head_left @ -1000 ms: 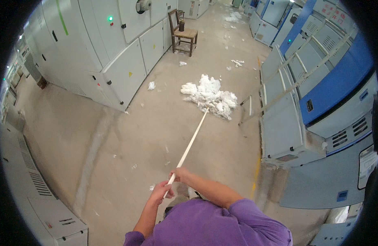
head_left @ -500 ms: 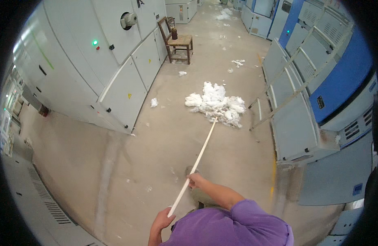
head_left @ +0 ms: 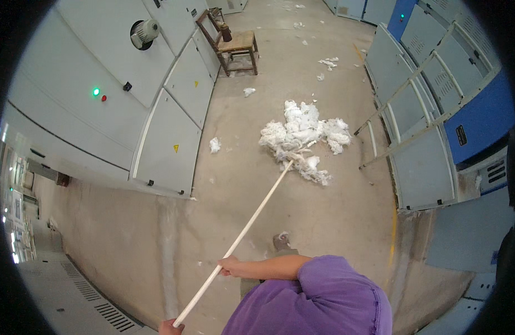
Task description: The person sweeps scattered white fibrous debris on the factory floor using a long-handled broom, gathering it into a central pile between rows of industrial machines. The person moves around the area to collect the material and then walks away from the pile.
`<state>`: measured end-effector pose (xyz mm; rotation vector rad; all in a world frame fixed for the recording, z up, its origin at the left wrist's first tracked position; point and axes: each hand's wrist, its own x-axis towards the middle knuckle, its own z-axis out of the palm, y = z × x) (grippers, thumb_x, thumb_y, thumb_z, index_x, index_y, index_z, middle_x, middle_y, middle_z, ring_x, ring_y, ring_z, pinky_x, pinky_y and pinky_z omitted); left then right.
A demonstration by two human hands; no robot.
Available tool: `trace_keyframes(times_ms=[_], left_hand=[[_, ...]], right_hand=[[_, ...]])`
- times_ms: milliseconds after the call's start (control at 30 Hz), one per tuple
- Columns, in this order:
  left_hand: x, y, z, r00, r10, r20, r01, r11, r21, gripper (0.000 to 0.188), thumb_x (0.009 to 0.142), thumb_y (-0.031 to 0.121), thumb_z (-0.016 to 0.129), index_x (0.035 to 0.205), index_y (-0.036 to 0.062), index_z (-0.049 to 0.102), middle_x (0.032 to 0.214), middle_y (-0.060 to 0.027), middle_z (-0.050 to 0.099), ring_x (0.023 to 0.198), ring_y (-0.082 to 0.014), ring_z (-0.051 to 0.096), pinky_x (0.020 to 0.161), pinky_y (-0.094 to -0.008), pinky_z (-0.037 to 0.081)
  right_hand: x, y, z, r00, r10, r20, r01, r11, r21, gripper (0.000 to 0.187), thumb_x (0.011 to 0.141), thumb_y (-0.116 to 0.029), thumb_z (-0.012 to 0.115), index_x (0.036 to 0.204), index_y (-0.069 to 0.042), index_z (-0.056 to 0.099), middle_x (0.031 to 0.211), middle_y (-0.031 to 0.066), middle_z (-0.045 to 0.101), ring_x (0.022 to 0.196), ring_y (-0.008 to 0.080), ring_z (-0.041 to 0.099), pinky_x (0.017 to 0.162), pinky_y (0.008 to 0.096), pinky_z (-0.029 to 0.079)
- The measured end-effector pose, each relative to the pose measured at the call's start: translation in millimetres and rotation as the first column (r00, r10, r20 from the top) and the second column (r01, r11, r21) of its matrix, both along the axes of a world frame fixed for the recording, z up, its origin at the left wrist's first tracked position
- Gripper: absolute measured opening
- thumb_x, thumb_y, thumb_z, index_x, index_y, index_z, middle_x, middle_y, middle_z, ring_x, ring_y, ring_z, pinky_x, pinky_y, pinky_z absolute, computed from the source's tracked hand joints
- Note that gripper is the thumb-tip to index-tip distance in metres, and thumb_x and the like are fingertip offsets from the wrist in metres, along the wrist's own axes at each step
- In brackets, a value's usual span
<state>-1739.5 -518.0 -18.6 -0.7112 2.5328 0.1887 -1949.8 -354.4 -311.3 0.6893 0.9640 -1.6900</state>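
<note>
Long pale pole (head_left: 246, 228), slanting from the bottom edge, left of centre, up to mid-frame. Near end first: left hand (head_left: 171, 326) at the bottom edge, partly cut off, grip closed round the pole close to its butt. Right hand (head_left: 229, 266) next, just below mid-frame and left of centre, fingers wrapped round the shaft further up. Hands set well apart, likely for leverage: rear one steadying the butt, front one guiding. Most of the pole's length lies beyond the right grip, up and to the right; only the shorter part runs back between the two hands. Low angle probably keeps the far end down near floor level.

Shoe (head_left: 281, 241) below centre, right of the pole, presumably braced for balance. Floor (head_left: 235, 190) bare alongside the shaft. Far end meets the lower edge of a white fluffy pile (head_left: 302, 123), centre to upper centre; greyish strands there, can't tell if they're a pole head or part of the pile.

Right of the pile, a ladder (head_left: 430, 126) slopes toward grey-blue cabinets, feet on the floor. Farther off, upper left: wooden chair (head_left: 239, 40), dark bottle (head_left: 226, 33) on its seat, seemingly parked off the floor.
</note>
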Motion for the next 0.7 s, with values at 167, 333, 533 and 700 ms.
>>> trace_keyframes(times_ms=[167, 333, 533, 700], left_hand=[[-85.2, -27.3, 10.7, 0.976, 0.098, 0.197, -0.092, 0.995, -0.038, 0.04, 0.075, 0.031, 0.065, 0.109, 0.0114, 0.06, 0.101, -0.019, 0.061, 0.095, -0.038, 0.057, 0.078, -0.0466, 0.046], [-188.7, -84.0, -32.8, 0.954, 0.076, 0.288, -0.123, 0.981, 0.149, 0.058, 0.075, 0.04, 0.068, 0.121, 0.0081, 0.051, 0.115, -0.0204, 0.056, 0.109, -0.0339, 0.053, 0.086, -0.0437, 0.043], [-327.5, -88.9, -112.6, 0.982, -0.118, 0.146, 0.06, 0.936, 0.347, 0.025, 0.073, 0.024, 0.065, 0.089, 0.0052, 0.065, 0.068, -0.0154, 0.064, 0.068, -0.0333, 0.063, 0.061, -0.0379, 0.05], [-436.4, -6.1, -138.3, 0.927, -0.343, -0.152, 0.365, 0.734, 0.573, 0.025, 0.078, 0.023, 0.059, 0.085, -0.0005, 0.059, 0.063, -0.0135, 0.062, 0.059, -0.0231, 0.064, 0.056, -0.0366, 0.049]], right_hand=[[-61.7, -22.0, 1.0, 0.997, 0.078, 0.013, -0.077, 0.994, -0.075, 0.019, 0.085, -0.019, 0.058, 0.08, -0.001, 0.056, 0.063, 0.0092, 0.056, 0.044, 0.017, 0.051, 0.038, 0.0293, 0.043], [-142.6, -46.3, -43.9, 0.996, -0.066, 0.052, 0.067, 0.998, -0.016, 0.015, 0.079, -0.012, 0.057, 0.073, 0.002, 0.053, 0.063, 0.0152, 0.056, 0.044, 0.0224, 0.053, 0.032, 0.034, 0.038], [-251.6, -42.2, -68.0, 0.929, -0.371, -0.009, 0.361, 0.899, 0.245, 0.017, 0.083, -0.015, 0.058, 0.084, 0.001, 0.055, 0.067, 0.0107, 0.056, 0.051, 0.0207, 0.055, 0.04, 0.0352, 0.043], [-283.1, -30.1, -23.7, 0.833, -0.552, 0.045, 0.547, 0.832, 0.09, 0.017, 0.086, -0.015, 0.056, 0.075, -0.003, 0.058, 0.075, 0.0105, 0.059, 0.068, 0.0234, 0.062, 0.05, 0.032, 0.048]])
